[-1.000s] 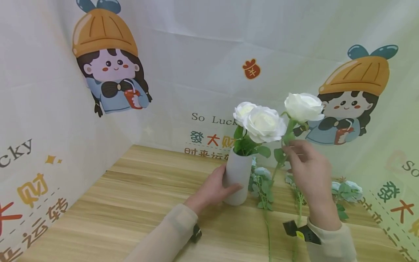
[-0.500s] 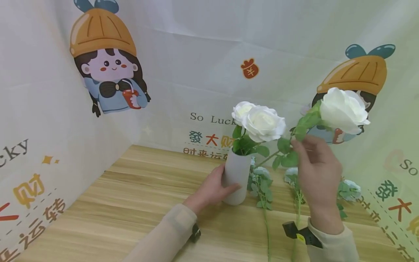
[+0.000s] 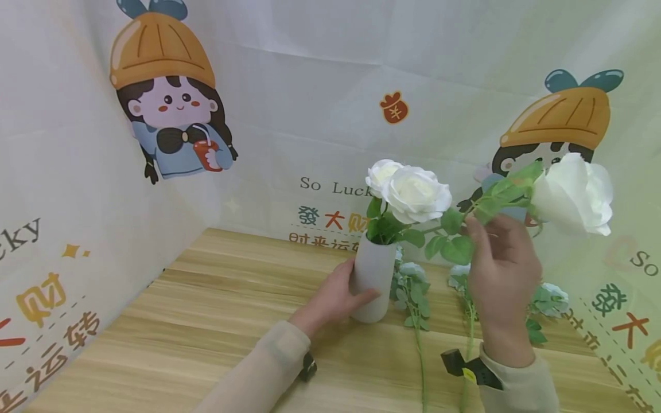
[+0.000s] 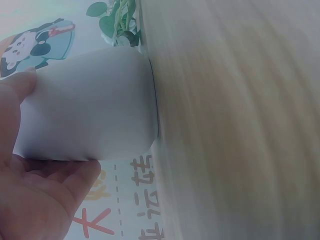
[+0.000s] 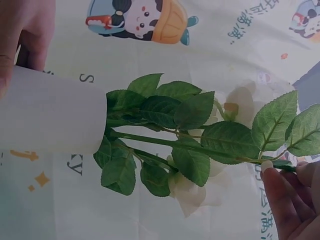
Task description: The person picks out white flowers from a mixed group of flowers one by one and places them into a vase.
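Observation:
A white cylindrical vase point(image 3: 373, 275) stands upright on the wooden table. My left hand point(image 3: 333, 301) grips its side, thumb in front, fingers behind. Two white artificial roses point(image 3: 415, 195) rise from its mouth with green leaves. To the right, my right hand point(image 3: 506, 281) pinches the leafy stem of another white rose point(image 3: 575, 195), whose bloom leans far right. In the right wrist view that stem point(image 5: 165, 141) runs from the vase's mouth to the right fingertips. The stem's lower end is hidden inside the vase.
Pale blue flowers point(image 3: 413, 272) on long green stems lie on the table point(image 3: 206, 321) right of the vase, partly behind the right hand. More blue blooms point(image 3: 549, 299) lie farther right. A printed cloth point(image 3: 289, 115) hangs behind and at both sides.
My right hand has shifted right, and the rose it pinches has tipped from nearly upright to leaning far right, its bloom lower than half a second ago. The left hand and vase stay put.

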`<state>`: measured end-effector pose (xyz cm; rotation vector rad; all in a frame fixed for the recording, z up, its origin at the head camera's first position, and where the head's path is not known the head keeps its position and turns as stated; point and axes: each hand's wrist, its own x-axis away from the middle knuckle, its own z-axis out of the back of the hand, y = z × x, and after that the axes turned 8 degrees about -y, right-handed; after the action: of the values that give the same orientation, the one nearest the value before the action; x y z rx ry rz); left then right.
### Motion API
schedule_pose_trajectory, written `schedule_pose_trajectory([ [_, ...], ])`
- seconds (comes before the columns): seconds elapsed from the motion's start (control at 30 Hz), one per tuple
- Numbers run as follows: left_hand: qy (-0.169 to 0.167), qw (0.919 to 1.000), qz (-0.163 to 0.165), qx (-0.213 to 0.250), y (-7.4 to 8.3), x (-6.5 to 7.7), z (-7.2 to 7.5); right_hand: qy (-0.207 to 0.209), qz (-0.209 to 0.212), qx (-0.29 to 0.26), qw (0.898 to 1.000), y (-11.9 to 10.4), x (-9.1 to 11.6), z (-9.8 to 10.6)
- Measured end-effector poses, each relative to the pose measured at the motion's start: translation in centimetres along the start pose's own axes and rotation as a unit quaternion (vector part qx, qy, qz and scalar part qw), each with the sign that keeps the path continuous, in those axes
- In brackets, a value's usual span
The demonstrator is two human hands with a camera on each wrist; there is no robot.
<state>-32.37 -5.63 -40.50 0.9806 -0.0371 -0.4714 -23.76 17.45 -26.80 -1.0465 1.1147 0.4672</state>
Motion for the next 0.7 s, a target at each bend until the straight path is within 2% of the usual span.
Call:
schedule_pose_trajectory([
  [0.33,0.002,1.0000,-0.005,-0.001,-0.2,-0.1,-0.1,-0.033,0.000,-0.016,0.999,0.8,0.7,-1.0],
  [0.53,0.002,1.0000,-0.006,0.004,-0.2,-0.1,-0.1,-0.053,0.003,0.005,0.999,1.3,1.1,-1.9],
  [0.7,0.002,1.0000,-0.006,0.006,-0.1,-0.1,-0.1,-0.088,-0.014,0.016,0.996,1.7,1.5,-2.8],
])
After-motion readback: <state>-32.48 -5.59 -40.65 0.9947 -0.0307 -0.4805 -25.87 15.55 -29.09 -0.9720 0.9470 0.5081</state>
